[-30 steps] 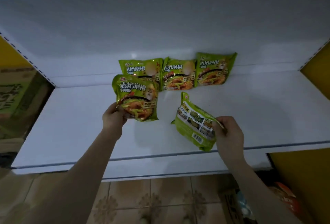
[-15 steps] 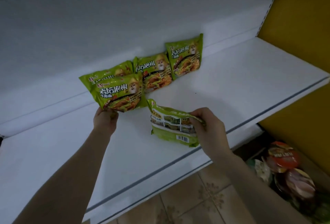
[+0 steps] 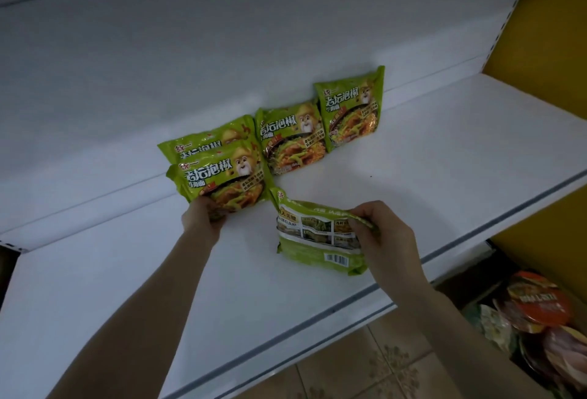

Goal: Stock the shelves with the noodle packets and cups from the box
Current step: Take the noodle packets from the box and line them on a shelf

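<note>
A white shelf [image 3: 444, 150] with a white back panel [image 3: 222, 49] stands beside a yellow wall [image 3: 546, 17], above a tiled floor [image 3: 365, 363]. Three green noodle packets [image 3: 290, 141] lean along its back edge. The left grip [image 3: 201, 219] holds a fourth packet [image 3: 222, 181] upright before the leftmost one. The right grip [image 3: 386, 236] pinches a fifth packet [image 3: 317, 236], back side showing, nearer the front edge. Below the right front corner, a red-lidded cup [image 3: 540, 301] lies among blurred packaging [image 3: 565, 354].

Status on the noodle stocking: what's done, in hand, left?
Done: three green packets stand against the back of the shelf. In hand: the left hand grips a fourth packet in front of the leftmost one; the right hand pinches a fifth packet, back side out, not yet lined up. Left: an orange-lidded cup and more stock lie below right, unshelved.
</note>
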A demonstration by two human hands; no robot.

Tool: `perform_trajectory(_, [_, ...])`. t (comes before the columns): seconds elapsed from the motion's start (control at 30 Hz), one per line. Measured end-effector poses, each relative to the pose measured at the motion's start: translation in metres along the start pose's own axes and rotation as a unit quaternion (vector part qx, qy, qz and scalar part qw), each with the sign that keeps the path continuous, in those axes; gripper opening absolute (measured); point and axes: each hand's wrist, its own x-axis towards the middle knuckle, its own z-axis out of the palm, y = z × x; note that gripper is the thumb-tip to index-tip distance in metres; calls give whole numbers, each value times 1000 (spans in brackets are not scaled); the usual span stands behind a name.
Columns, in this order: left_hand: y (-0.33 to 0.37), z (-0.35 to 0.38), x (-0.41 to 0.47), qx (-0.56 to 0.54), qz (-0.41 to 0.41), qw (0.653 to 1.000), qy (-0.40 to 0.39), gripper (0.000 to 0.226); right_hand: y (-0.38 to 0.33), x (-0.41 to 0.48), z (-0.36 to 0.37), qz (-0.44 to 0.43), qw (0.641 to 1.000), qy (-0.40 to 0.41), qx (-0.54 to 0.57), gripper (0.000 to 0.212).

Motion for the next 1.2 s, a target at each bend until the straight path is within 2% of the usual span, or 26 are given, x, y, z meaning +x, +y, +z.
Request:
perform_trajectory(0.13, [5,-7,-5,142,117,980,-74,43,-1,5,2,-13,1000,1,-9,17])
perform_trajectory(0.17, [5,-9,-3,163,152,973,-67,43,-2,6,2,-14,1000,-2,-12,17])
perform_trajectory(0.23, [2,-12,3,211,196,958,-14,29,-5,9,5,-21,1000,-9,-19,17])
perform_trajectory(0.3, [-1,-14,7,188,194,962,28,20,-7,12,6,-29,999,-14,-20,17])
perform_trajectory(0.37, [-9,-15,8,116,168,977,56,17,-8,13,7,-31,999,-12,-15,17])
perform_trajectory(0.47, [-16,-16,8,13,150,987,60,19,-10,13,8,-28,999,-17,-15,17])
perform_trajectory(0.57, [-16,-12,11,-25,170,984,47,13,-11,13,8,-28,999,-23,-18,15])
perform_trajectory(0.67, [-16,-7,15,-49,178,981,60,18,-11,14,8,-30,999,-24,-24,10])
perform_trajectory(0.73, [-18,-5,18,-16,186,980,73,22,-11,15,8,-29,999,-24,-23,9])
perform_trajectory(0.87, [-15,-7,20,177,209,960,58,24,-10,14,8,-26,999,-24,-19,9])
perform_trajectory(1.03, [-9,-15,20,249,217,943,-30,55,-7,13,6,-31,999,-22,-27,9])
perform_trajectory(1.13, [-6,-15,21,264,228,937,-27,54,-7,15,7,-32,999,-20,-31,9])
perform_trajectory(1.2, [-6,-14,21,222,246,944,-3,50,-7,16,7,-30,999,-21,-29,10])
